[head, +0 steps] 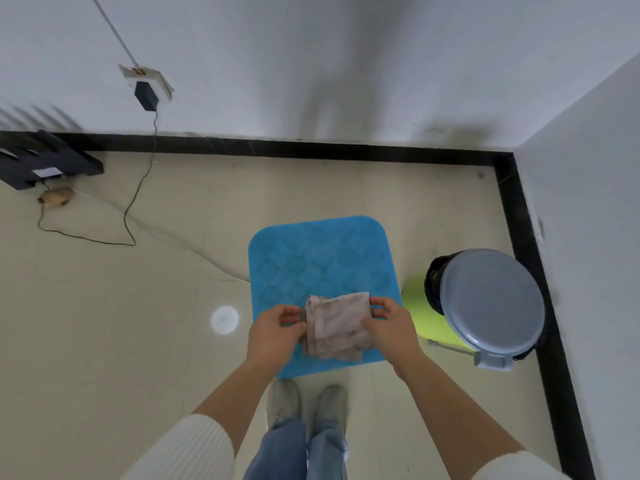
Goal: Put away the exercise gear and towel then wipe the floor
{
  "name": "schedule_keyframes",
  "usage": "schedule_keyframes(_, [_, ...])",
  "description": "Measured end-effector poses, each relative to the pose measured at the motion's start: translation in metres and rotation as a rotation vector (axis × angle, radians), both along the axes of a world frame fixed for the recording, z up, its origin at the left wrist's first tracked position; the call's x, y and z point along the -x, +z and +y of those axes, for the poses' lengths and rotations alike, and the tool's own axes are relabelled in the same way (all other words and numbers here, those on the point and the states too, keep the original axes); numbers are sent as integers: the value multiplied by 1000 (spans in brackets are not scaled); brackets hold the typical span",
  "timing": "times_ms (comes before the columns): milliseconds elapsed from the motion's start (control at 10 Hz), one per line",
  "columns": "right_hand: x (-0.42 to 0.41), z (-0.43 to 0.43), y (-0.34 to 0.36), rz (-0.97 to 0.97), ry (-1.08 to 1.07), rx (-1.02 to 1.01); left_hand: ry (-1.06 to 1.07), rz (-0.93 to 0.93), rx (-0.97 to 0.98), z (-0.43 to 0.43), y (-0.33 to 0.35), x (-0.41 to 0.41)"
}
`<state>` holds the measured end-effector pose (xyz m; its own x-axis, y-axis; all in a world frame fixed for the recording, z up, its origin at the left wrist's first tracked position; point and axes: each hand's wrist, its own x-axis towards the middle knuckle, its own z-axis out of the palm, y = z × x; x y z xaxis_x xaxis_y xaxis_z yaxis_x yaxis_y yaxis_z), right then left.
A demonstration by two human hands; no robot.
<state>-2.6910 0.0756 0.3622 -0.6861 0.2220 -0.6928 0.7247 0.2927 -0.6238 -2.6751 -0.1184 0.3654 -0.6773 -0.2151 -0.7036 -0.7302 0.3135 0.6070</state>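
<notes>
A folded, stained pinkish cloth [335,327] hangs in the air in front of me, held at both sides. My left hand [273,332] pinches its left edge and my right hand [389,325] grips its right edge. Below the cloth a blue patterned exercise mat [322,258] lies flat on the beige tiled floor [121,323], partly hidden by the cloth and my hands. My shoes [308,403] stand at the mat's near edge.
A green pedal bin with a grey lid [491,303] stands right of the mat, near the corner. A black cable [135,199] runs from a wall adapter [146,95] across the floor. A black rack [41,164] sits far left by the black skirting.
</notes>
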Motion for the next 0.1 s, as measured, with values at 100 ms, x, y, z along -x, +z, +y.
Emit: schedule_keyframes(100, [10, 9, 1, 41, 83, -62, -107, 111, 202, -4, -7, -6])
